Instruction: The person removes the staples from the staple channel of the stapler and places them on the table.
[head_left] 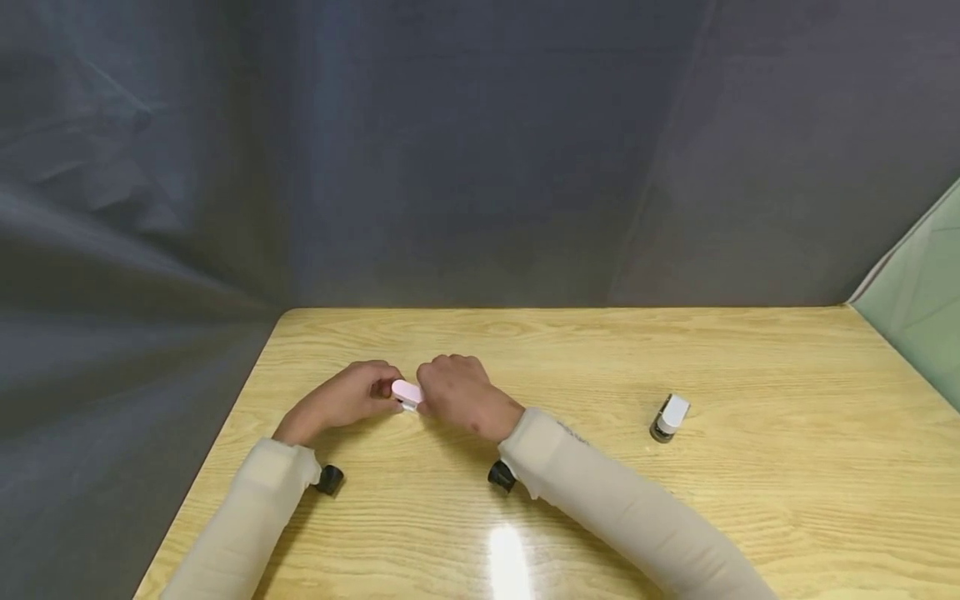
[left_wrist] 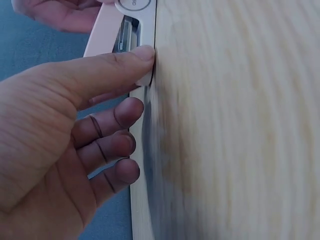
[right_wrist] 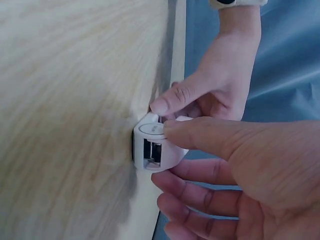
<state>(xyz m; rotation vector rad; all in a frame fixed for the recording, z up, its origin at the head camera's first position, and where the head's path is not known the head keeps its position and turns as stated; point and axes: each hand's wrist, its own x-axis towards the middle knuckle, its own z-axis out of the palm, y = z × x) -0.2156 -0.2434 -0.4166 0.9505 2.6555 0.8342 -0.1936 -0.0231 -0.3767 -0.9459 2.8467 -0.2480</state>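
A small stapler with a pink top and white base is between both hands, low over the wooden table. My left hand pinches one end; in the left wrist view its thumb lies on the white base, with the other fingers loosely bent below. The stapler's jaws stand apart there, showing the metal staple channel. My right hand grips the opposite end, its thumb on the round pivot disc in the right wrist view, fingers curled on the far side. In the head view the right hand covers that end of the stapler.
Farther right on the table stands a second small stapler-like thing, white on top and dark below. A dark grey curtain hangs behind the table's back edge and along its left side. Black wrist cameras hang under both sleeves.
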